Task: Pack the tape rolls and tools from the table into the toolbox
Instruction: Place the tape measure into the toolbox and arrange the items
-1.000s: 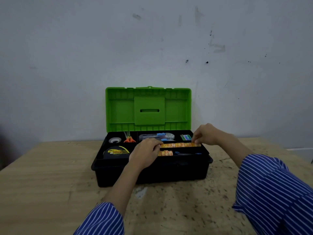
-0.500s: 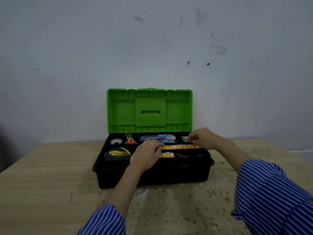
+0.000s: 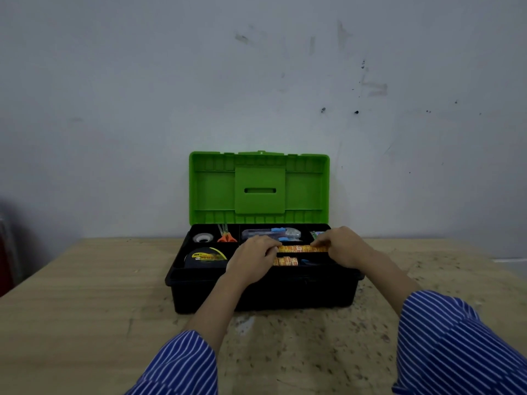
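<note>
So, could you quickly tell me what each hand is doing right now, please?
Left hand: fingers curled on the left end of the orange patterned strip.
Right hand: pinches the strip's right end.

The left hand (image 3: pixel 252 256) and right hand (image 3: pixel 340 246) are covering both ends of the orange strip (image 3: pixel 296 248), so the grip is staying unclear. The left wrist is hiding part of the toolbox (image 3: pixel 199 280) tray. Both striped sleeves (image 3: pixel 456 346) are running off the bottom edge.
</note>
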